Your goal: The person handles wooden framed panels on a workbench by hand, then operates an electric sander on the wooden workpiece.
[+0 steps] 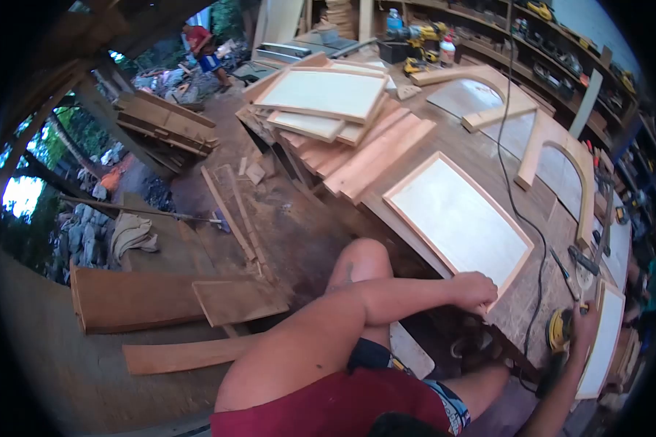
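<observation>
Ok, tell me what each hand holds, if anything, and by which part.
The left hand holds the white framed panel at its near corner. The right hand is at the yellow sander; whether it grips it is unclear.

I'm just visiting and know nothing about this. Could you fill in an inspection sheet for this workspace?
Surface: worn wooden workbench.
Job's things: wood-framed white panel lying at the bench's near edge; yellow-and-black power tool, possibly a sander, near the right hand.
Clutter: stacked framed panels and planks; curved wooden pieces farther across the bench.
Hands: left hand touching the white panel's near corner; right hand at the power tool, its grip unclear.
Cables: one dark cable across the bench; its ends can't be traced.
Surroundings: shelves holding tools; loose boards at the left; another person in the background.
</observation>
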Demonstrator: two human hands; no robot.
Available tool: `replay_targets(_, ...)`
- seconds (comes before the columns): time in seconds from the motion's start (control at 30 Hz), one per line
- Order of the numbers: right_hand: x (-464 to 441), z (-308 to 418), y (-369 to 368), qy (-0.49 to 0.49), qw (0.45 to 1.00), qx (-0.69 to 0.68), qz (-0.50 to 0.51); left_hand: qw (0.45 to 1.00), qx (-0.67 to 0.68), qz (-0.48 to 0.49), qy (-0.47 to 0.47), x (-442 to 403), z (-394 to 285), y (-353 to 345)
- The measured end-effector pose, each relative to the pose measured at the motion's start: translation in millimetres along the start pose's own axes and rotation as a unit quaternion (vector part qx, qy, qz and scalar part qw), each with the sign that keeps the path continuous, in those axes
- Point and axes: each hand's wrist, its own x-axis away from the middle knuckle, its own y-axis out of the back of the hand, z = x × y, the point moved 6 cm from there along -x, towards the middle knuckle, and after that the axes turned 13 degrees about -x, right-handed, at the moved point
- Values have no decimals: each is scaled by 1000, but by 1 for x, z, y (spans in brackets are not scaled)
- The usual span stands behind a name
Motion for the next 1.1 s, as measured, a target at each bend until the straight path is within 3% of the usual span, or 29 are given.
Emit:
replay_targets(0.3, 0, 8, 7, -24, 999, 42, 14, 997, 35, 56, 46, -5, 0, 7)
replay_targets(0.4, 0, 12, 7, -44, 998, 26, 32, 987, 112, 94, 73, -4, 6, 10)
replay_targets(0.5, 0, 6, 5, -47, 998, 12, 32, 987, 124, 59, 83, 2, 21, 15)
replay_targets(0.67, 7, 22, 11, -50, 998, 30, 17, 985, 113, 62, 119, 21, 54, 41)
replay_targets(0.83, 6, 17, 8, -75, 997, 25, 23, 965, 109, 138, 195, 32, 61, 59)
replay_targets(1.0, 3, 14, 9, -75, 996, 40, 24, 968, 91, 141, 185, 36, 70, 66)
replay_targets(1.07, 5, 17, 10, -75, 996, 34, 26, 961, 33, 142, 236, 45, 101, 73)
replay_targets(1.1, 6, 17, 10, -82, 996, 38, 20, 952, -4, 90, 294, 56, 119, 88)
